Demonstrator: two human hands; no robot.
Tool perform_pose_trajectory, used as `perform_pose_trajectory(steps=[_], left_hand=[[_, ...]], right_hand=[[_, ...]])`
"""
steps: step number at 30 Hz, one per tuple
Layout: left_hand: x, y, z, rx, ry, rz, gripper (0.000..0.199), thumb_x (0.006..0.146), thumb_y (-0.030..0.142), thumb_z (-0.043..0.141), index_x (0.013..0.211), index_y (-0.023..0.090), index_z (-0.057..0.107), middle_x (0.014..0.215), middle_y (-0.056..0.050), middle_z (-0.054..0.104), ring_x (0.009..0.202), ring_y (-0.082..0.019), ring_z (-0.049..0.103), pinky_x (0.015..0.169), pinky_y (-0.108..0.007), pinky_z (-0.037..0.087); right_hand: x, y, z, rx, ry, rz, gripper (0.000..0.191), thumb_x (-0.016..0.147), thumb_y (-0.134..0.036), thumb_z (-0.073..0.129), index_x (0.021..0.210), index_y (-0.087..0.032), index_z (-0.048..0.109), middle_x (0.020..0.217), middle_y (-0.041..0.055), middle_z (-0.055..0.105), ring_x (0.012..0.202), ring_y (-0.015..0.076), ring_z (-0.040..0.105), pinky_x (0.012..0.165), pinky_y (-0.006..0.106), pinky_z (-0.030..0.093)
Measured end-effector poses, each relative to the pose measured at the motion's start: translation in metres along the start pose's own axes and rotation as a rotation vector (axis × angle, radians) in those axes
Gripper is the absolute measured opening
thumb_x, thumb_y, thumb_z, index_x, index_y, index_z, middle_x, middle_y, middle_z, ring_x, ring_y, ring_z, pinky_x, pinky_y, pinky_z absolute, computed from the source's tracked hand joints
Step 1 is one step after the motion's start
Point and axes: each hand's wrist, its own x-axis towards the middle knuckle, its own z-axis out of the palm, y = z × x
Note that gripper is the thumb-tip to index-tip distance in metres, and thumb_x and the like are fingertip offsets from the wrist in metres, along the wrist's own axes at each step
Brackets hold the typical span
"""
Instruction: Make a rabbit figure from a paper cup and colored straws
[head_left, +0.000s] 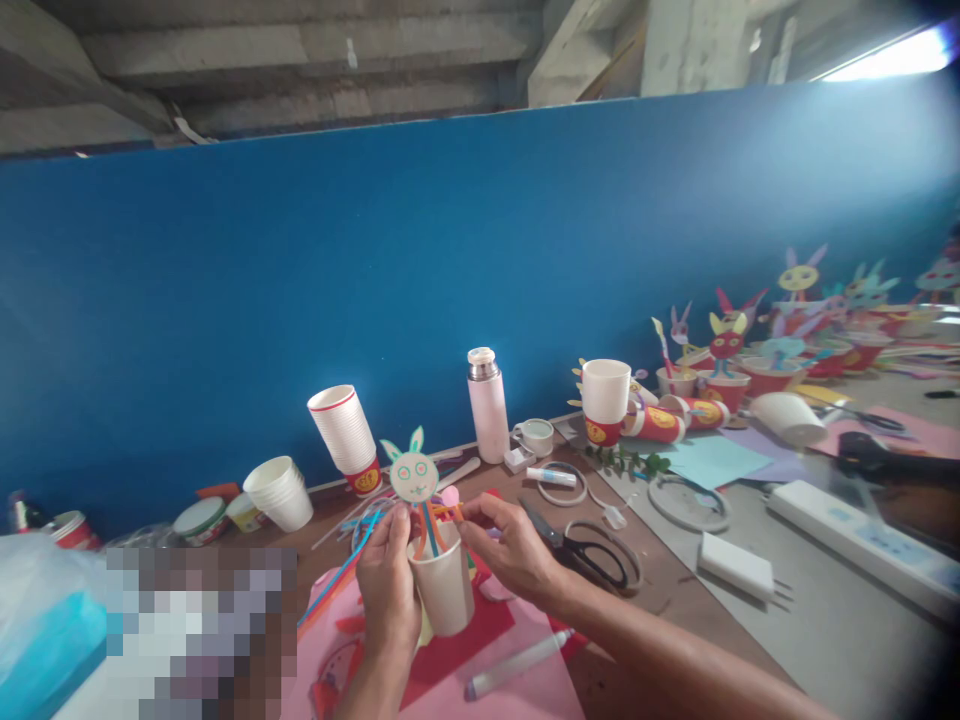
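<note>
In the head view, the person's left hand (388,580) has its grip closed around the near-left side of a white paper cup (444,595), fingertips up by the rim. The right hand (514,545) has a narrow grip, thumb and forefinger pinching a small orange strip (452,511) at the opposite side of the same rim. The cup thus stands between the two grips, upright or nearly so. Above its mouth and just over the left grip's fingertips is a pale rabbit face (414,476) with green-edged ears, carried on orange and blue strips that run down into the cup.

Below both grips, pink paper (540,690) and a red sheet (450,665) cover part of the brown worktop (667,590); a white marker (517,665) lies there, nearer the right forearm. Just right of the right grip are black-handled scissors (570,545). Beyond the grips, a pink flask (490,415) stands near a blue panel (450,250). A tall, leaning cup stack (341,435) rises past the left grip, with a shorter stack (277,495) farther left. Well to the right of the right grip are a white charger (736,568), a power strip (862,540) and, farther off, several rabbit cups (726,380).
</note>
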Motion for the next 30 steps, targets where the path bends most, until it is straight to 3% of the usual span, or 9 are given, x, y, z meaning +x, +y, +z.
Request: perform_pose_trajectory(steps=[7,14,20,26,30], left_hand=[[0.006,-0.008,-0.005,-0.116,0.006,-0.072,0.026,0.063,0.037,0.068,0.078,0.016,0.066,0.069,0.001,0.067,0.062,-0.013,0.061,0.054,-0.021,0.045],[0.009,-0.012,-0.006,-0.143,0.022,-0.054,0.028,0.062,0.036,0.07,0.081,0.015,0.066,0.073,-0.001,0.067,0.074,-0.017,0.063,0.071,-0.028,0.05],[0.008,-0.015,-0.005,-0.161,0.043,-0.058,0.027,0.062,0.037,0.07,0.077,0.015,0.066,0.067,0.001,0.066,0.061,-0.014,0.061,0.062,-0.026,0.049],[0.008,-0.018,-0.005,-0.137,0.067,-0.038,0.024,0.065,0.037,0.068,0.078,0.017,0.066,0.069,0.001,0.066,0.063,-0.013,0.06,0.062,-0.024,0.047],[0.01,-0.023,-0.006,-0.122,0.048,-0.003,0.023,0.066,0.036,0.067,0.077,0.017,0.065,0.068,0.002,0.064,0.062,-0.012,0.058,0.063,-0.024,0.047]], right_hand=[[0.001,0.001,-0.002,-0.07,0.023,-0.075,0.018,0.082,-0.02,0.052,0.092,-0.018,0.067,0.084,0.0031,0.065,0.078,0.0149,0.058,0.07,0.024,0.043],[-0.002,0.005,0.004,0.012,0.065,-0.02,0.022,0.085,-0.022,0.049,0.099,-0.019,0.065,0.089,0.004,0.064,0.084,0.0158,0.058,0.077,0.025,0.044],[-0.011,0.005,0.014,0.062,0.042,-0.075,0.029,0.091,-0.024,0.04,0.114,-0.023,0.058,0.102,0.0046,0.061,0.095,0.0164,0.056,0.085,0.026,0.043],[-0.021,0.005,0.022,0.09,0.012,-0.068,0.038,0.094,-0.031,0.033,0.13,-0.028,0.042,0.121,0.0044,0.055,0.114,0.0195,0.048,0.097,0.033,0.039],[-0.029,0.011,0.022,0.051,-0.046,-0.007,0.045,0.094,-0.039,0.028,0.137,-0.027,0.031,0.135,0.0038,0.043,0.129,0.0199,0.032,0.108,0.038,0.026]])
